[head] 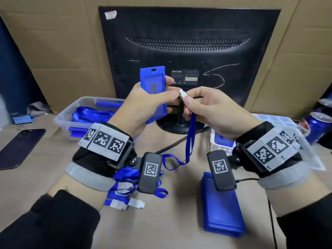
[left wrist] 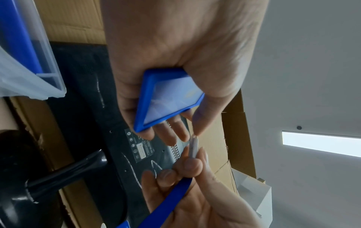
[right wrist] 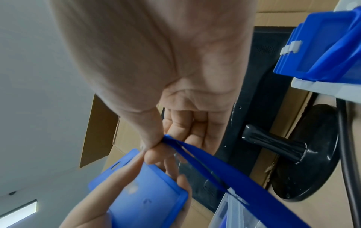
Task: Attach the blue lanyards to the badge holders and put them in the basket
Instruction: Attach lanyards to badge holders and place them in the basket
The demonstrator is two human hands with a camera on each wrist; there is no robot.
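My left hand (head: pixel 152 97) grips a blue badge holder (head: pixel 154 81) upright above the table, its slot at the top; the same holder (left wrist: pixel 168 98) (right wrist: pixel 144 188) shows in both wrist views. My right hand (head: pixel 203 106) pinches the white clip (head: pixel 182 92) of a blue lanyard (head: pixel 190 133), whose strap hangs down to the table. The clip (left wrist: pixel 193 146) sits just right of the holder, touching my left thumb tip. In the right wrist view the strap (right wrist: pixel 224 169) runs from my pinched fingers. A clear basket (head: pixel 71 114) at the left holds blue items.
A black monitor (head: pixel 188 42) on a round stand fills the back against cardboard. Spare lanyards (head: pixel 125 193) lie by my left wrist, a stack of blue holders (head: pixel 222 211) by my right. A phone (head: pixel 19 146) lies left; cans (head: pixel 316 126) stand right.
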